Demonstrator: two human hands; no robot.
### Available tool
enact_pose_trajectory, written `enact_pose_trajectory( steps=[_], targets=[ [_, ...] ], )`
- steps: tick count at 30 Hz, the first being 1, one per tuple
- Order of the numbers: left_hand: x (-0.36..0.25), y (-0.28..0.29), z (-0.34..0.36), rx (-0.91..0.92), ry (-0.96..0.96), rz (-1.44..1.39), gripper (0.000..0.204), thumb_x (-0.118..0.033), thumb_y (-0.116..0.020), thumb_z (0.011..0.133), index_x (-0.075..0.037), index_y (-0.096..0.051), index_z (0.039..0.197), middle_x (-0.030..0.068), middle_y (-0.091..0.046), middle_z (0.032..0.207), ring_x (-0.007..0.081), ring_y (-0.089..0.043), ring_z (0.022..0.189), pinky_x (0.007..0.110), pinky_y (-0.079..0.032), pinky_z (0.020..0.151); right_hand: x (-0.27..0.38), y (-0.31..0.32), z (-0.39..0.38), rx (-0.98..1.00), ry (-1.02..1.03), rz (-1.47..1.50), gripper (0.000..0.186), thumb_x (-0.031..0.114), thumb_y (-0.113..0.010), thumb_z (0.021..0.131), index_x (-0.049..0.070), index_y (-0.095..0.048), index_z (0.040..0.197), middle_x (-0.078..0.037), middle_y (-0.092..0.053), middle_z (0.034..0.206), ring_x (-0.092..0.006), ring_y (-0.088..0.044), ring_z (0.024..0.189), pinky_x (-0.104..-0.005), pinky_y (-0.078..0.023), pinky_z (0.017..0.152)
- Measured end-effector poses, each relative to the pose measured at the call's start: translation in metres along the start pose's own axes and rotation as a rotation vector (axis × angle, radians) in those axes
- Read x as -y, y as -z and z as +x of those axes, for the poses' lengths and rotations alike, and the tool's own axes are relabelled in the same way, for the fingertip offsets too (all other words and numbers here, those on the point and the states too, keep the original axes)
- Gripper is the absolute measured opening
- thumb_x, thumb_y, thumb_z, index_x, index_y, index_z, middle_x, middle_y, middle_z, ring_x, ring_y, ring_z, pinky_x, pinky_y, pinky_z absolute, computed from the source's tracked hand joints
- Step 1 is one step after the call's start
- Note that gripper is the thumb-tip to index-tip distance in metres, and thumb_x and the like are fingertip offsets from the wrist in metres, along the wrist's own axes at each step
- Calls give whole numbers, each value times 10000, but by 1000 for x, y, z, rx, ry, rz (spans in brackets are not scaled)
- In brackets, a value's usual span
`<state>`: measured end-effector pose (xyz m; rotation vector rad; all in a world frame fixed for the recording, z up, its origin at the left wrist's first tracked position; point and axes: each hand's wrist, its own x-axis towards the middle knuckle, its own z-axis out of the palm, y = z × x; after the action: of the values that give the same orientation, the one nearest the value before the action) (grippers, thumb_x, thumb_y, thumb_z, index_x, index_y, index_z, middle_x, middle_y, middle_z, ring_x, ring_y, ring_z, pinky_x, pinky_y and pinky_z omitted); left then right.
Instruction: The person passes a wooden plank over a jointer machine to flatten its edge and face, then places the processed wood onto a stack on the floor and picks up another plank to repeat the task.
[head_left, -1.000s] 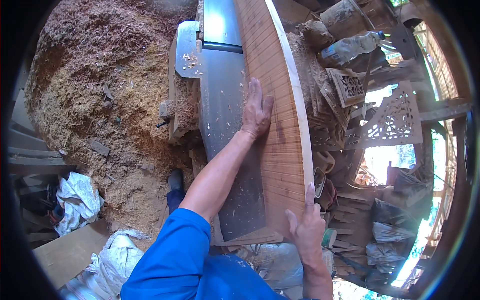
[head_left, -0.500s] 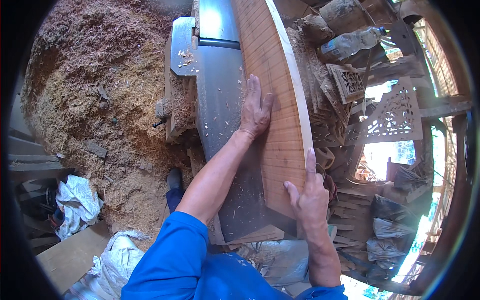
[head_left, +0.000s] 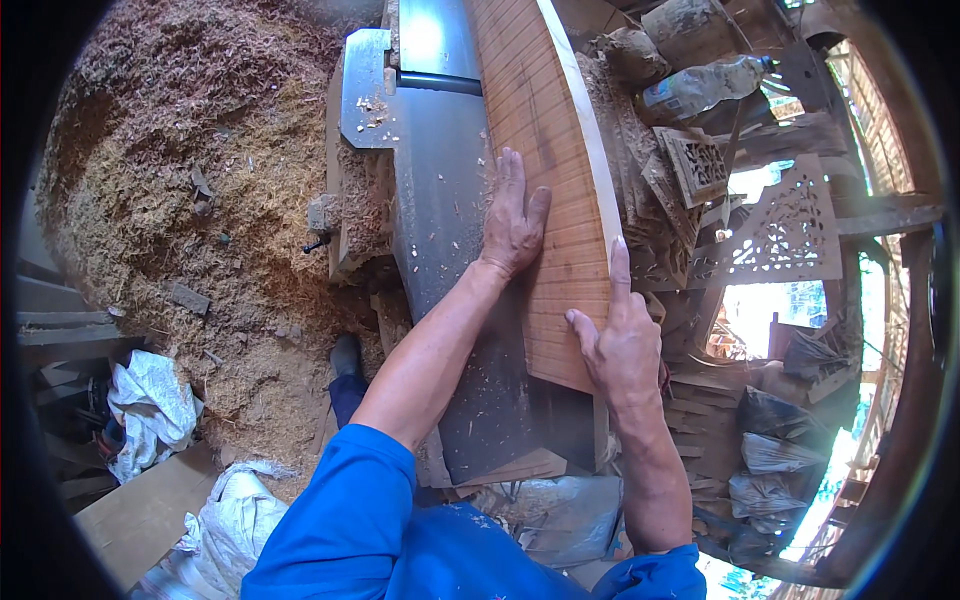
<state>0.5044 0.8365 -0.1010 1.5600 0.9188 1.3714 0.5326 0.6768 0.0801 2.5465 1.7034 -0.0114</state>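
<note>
Head view: laying left hand flat on wood at one o'clock, with fingers together; putting right hand on wood's edge at four o'clock, with thumb and pointer spread.

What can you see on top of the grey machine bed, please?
Wood chips lie scattered on the grey machine bed, and the wooden board runs along its right side. The board and left forearm hide whatever lies beneath them.
</note>
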Motion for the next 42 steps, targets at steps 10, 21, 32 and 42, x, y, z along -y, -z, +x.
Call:
enact_pose_trajectory(
  steps=[10,21,32,42],
  targets=[
    [-9,3,-8,13,47,-66,674,-362,-441,1038,124,-274,1474,361,-238,1538,467,-218,1459,438,-175,1218,12,1,41,-11,-3,-15,1011,305,-761,831,199,-100,1589,-279,-629,926,-446,-678,800,-502,-575,725],
    [-85,-8,-101,-50,262,-295,598,-343,-270,1076,79,-284,1500,283,-210,1587,398,-158,1498,443,-132,1227,11,-8,77,-87,92,25,981,297,-768,810,123,-165,1564,-270,-667,862,-447,-686,813,-511,-562,728],
    [-77,-27,-73,-219,228,-165,546,-285,-289,1063,101,-408,1430,305,-339,1522,421,-270,1458,466,-195,1211,25,0,106,-82,79,-28,955,321,-739,825,91,-169,1555,-251,-682,862,-423,-698,800,-496,-572,728],
    [-67,-31,-43,-308,221,-163,540,-296,-309,1058,90,-458,1404,303,-384,1495,427,-327,1431,455,-249,1191,32,0,137,-92,102,-43,934,329,-731,829,84,-187,1547,-248,-693,854,-414,-703,807,-489,-574,742]
  ],
)
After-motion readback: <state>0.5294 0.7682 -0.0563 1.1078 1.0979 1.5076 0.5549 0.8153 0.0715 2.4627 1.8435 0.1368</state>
